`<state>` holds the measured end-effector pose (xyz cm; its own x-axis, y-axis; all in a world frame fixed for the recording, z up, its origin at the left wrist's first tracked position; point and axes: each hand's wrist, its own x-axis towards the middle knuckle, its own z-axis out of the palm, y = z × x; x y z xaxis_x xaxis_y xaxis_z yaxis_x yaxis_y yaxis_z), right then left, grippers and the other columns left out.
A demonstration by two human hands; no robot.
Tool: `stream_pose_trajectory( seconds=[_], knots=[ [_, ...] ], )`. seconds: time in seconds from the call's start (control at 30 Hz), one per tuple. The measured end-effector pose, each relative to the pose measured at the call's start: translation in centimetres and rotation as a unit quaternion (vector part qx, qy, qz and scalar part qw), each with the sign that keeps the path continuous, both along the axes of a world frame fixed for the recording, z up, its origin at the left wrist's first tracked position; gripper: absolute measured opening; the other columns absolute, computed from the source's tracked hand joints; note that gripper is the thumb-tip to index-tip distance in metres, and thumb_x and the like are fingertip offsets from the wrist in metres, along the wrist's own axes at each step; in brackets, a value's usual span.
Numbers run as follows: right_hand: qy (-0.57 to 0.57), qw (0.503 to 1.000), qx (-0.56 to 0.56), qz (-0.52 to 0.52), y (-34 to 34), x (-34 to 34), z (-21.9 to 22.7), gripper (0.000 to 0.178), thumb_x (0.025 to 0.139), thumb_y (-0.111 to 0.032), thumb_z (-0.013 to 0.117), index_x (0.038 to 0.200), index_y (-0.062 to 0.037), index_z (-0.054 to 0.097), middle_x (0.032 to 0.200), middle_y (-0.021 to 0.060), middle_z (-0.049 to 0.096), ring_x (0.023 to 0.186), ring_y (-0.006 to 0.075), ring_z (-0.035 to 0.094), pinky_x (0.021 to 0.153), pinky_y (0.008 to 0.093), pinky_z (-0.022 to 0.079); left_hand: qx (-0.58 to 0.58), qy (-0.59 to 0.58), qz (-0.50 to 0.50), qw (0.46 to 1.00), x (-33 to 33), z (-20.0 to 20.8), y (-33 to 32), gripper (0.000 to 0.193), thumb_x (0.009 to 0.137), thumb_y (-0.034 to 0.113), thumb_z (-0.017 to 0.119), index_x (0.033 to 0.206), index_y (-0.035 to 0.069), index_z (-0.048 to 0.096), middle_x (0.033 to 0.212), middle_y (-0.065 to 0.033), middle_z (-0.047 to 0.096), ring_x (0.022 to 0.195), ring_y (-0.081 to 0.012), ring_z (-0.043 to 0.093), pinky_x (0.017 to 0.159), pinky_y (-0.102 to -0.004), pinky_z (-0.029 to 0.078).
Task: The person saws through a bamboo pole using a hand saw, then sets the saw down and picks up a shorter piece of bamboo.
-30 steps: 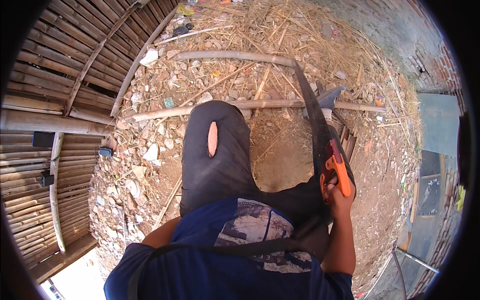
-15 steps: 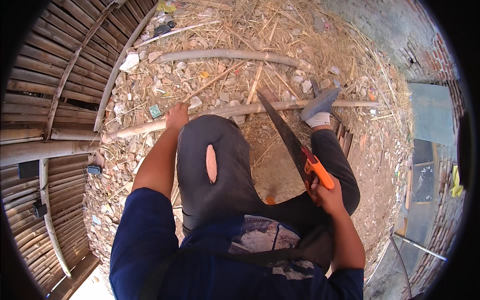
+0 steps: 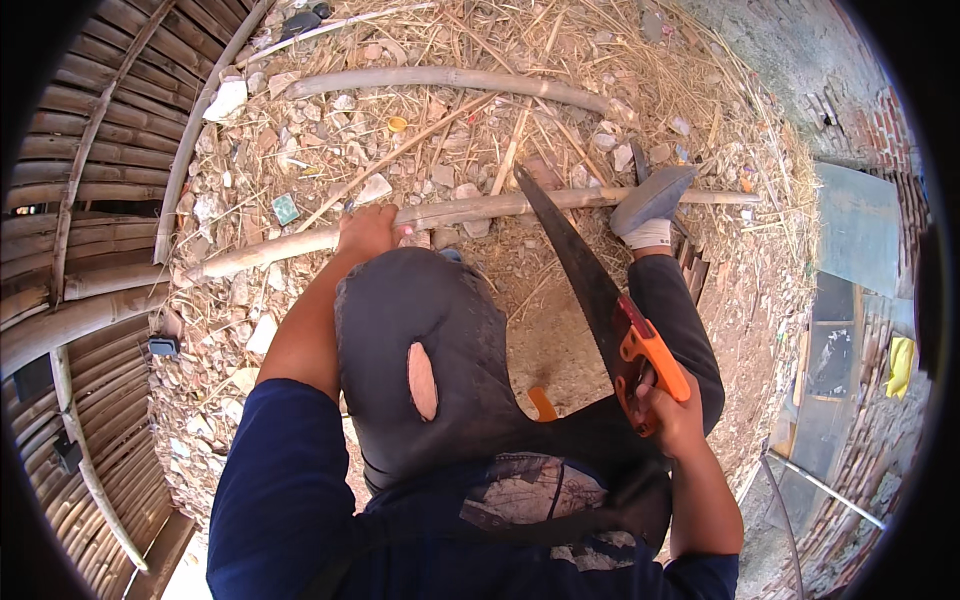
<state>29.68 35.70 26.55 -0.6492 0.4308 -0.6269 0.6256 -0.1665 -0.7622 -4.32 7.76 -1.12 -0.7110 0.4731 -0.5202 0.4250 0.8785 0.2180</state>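
My right hand is closed around the orange handle of a handsaw. The dark blade slants up and to the left, and its tip overlaps a bamboo pole in view; whether they touch, I cannot tell. Farther left along that pole, my left hand rests with its fingers bent over it beside my knee. A grey shoe on my right foot overlaps the pole's right part. Between my legs lies a partly hidden orange piece whose kind is unclear.
Another bamboo pole lies farther off on rubble and straw. A bamboo slat wall borders the left side. Beyond the ground at right are a brick wall, a bluish panel and a yellow cloth.
My left hand has shifted slightly right along the pole. The saw's handle and my right hand sit slightly lower and farther right in view. The view itself has shifted a little.
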Motion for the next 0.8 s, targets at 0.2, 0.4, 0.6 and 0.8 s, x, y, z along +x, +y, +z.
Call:
stream_pose_trajectory(
  seconds=[0.2, 0.4, 0.6, 0.8],
  knots=[
    [0.011, 1.0, -0.009, 0.028, -1.8, -2.3, -0.2, 0.006, 0.084, -0.001, 0.056, 0.087, -0.0032, 0.052, 0.063, 0.0061, 0.054, 0.047, 0.0124, 0.051, 0.043, 0.0248, 0.04, 0.009, 0.023, 0.005, 1.0, 0.5, -0.2, -0.1, 0.057, 0.103, 0.054, 0.052, 0.144, 0.014, 0.052, 0.138, -0.0155, 0.058, 0.135, -0.0331, 0.051, 0.114, -0.0566, 0.032],
    [0.007, 0.999, -0.011, 0.042, -2.4, -2.5, 1.4, 0.007, 0.084, 0.002, 0.054, 0.084, -0.0034, 0.049, 0.063, 0.0055, 0.052, 0.046, 0.0104, 0.047, 0.043, 0.0247, 0.038, -0.002, 0.015, 0.004, 1.0, 0.5, -0.2, 0.1, 0.057, 0.103, 0.054, 0.052, 0.146, 0.015, 0.051, 0.138, -0.0147, 0.058, 0.137, -0.0325, 0.049, 0.115, -0.0554, 0.031],
    [-0.012, 0.999, -0.011, 0.027, -3.3, -4.4, 0.6, 0.006, 0.082, 0.002, 0.052, 0.083, -0.0031, 0.049, 0.062, 0.0061, 0.052, 0.044, 0.0107, 0.046, 0.041, 0.0245, 0.037, 0.01, 0.004, 0.017, 1.0, 0.6, -0.2, -0.4, 0.059, 0.103, 0.055, 0.051, 0.148, 0.016, 0.05, 0.139, -0.0144, 0.058, 0.138, -0.0319, 0.049, 0.114, -0.055, 0.031],
    [-0.018, 0.999, -0.026, 0.014, -3.5, -3.4, 1.4, 0.006, 0.082, 0.002, 0.052, 0.082, -0.0029, 0.049, 0.061, 0.0056, 0.051, 0.045, 0.0113, 0.046, 0.041, 0.025, 0.037, 0.005, 0.04, 0.006, 0.999, 1.5, -0.2, -0.1, 0.057, 0.103, 0.054, 0.051, 0.146, 0.016, 0.051, 0.137, -0.0145, 0.058, 0.136, -0.0333, 0.05, 0.114, -0.0561, 0.032]
  ],
)
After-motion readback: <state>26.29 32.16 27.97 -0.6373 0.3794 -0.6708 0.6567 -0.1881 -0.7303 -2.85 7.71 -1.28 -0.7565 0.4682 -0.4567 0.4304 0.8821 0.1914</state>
